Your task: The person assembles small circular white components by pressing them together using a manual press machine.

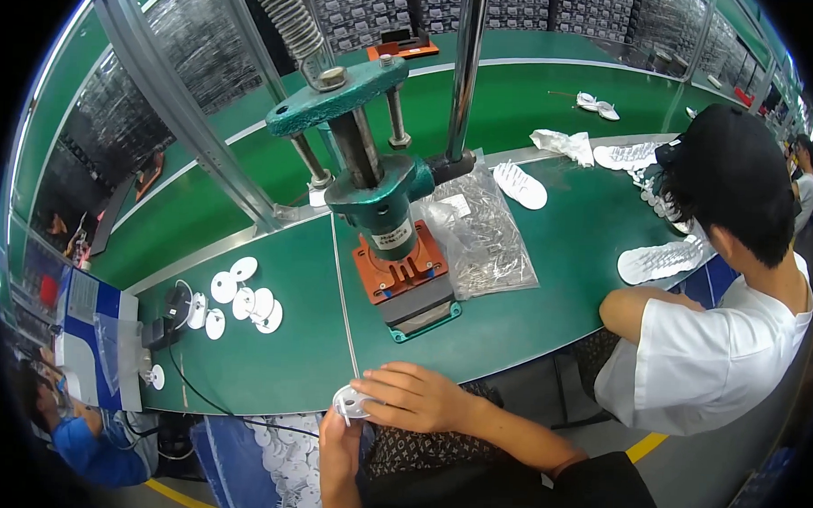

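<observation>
Close to my body, at the table's front edge, both hands hold a white round plastic part [351, 401] with small holes or recesses in its face. My left hand [337, 449] grips it from below, its thumb side against the rim. From the right, my right hand [424, 398] has its fingers bent over the part's top and side. Beyond the hands stands a green hand press [381, 199] with an orange-red fixture [400, 267] under its ram. Several white discs with short stems [244, 302] lie on the table to the left of the press.
A clear bag of metal pins [492, 248] lies right of the press, with a white sole-shaped tray [520, 186] beside it. Below the edge, a blue-lined bin [229, 463] holds many white parts. A blue-white box [95, 333] and black cable are left. A co-worker in white [717, 345] sits right.
</observation>
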`<state>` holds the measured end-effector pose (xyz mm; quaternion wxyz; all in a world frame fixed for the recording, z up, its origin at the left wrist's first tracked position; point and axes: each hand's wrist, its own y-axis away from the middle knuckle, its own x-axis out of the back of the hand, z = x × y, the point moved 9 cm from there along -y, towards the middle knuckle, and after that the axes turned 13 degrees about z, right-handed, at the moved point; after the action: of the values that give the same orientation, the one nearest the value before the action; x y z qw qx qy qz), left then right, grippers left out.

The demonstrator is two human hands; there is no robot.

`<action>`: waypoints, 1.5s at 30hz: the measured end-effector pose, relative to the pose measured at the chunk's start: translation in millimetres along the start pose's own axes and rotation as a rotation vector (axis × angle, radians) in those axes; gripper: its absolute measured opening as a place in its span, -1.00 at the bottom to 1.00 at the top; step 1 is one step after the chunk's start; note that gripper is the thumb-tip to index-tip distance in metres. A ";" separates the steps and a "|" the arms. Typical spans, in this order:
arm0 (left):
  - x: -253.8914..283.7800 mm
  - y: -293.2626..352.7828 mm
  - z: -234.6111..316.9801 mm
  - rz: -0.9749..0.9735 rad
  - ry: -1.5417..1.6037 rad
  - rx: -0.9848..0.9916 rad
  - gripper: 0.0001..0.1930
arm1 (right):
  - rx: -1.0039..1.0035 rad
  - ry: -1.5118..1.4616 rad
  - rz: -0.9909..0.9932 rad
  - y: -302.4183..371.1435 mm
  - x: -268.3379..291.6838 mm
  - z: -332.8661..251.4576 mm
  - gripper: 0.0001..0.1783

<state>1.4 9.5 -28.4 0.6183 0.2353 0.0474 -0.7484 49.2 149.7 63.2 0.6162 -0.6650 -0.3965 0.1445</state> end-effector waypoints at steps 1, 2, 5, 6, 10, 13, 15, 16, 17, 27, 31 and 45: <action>-3.0 -2.6 0.2 0.000 0.010 -0.001 -0.45 | 0.043 0.026 -0.021 -3.9 4.6 2.7 -0.62; -4.0 -7.0 3.5 -0.016 -0.001 0.008 -0.45 | 0.032 0.043 -0.013 -7.7 7.6 10.3 -0.62; -21.3 -39.0 65.4 -0.004 -0.525 -0.545 -0.46 | -0.038 0.091 0.251 -24.2 57.1 51.8 -0.72; -20.4 -55.4 97.5 0.099 -0.817 -0.805 -0.47 | -0.131 0.273 0.304 -31.4 78.0 75.9 -0.64; 15.9 -171.8 138.1 0.381 -1.579 -1.004 -0.41 | -0.656 0.639 0.557 -30.2 196.8 207.6 -0.60; 24.9 -233.6 132.8 0.273 -1.663 -0.868 -0.41 | -0.765 0.726 0.485 40.5 215.9 278.0 -0.61; 44.7 -250.2 111.5 0.084 -1.827 -0.740 -0.47 | -0.828 0.681 0.438 54.7 213.7 301.0 -0.61; 41.6 -252.8 114.7 0.109 -1.786 -0.851 -0.48 | -0.805 0.635 0.445 50.5 211.9 303.6 -0.61; 38.5 -248.5 112.9 0.124 -1.757 -0.936 -0.49 | -0.804 0.583 0.439 56.3 209.3 305.4 -0.60; 52.1 -249.3 145.8 0.392 -1.728 -1.075 -0.54 | -0.860 0.605 0.244 60.2 192.7 319.7 -0.60; 53.2 -255.2 127.2 0.385 -1.768 -0.864 -0.56 | -0.907 0.645 0.213 60.0 191.8 316.1 -0.57; -45.6 -107.3 80.1 0.070 -1.136 -0.882 -0.62 | -0.804 0.424 0.322 29.0 134.4 157.8 -0.83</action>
<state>-118.1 46.4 37.6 0.6084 -0.4608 0.0086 -0.6461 38.4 357.8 44.5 0.3472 -0.9183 -0.1787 -0.0653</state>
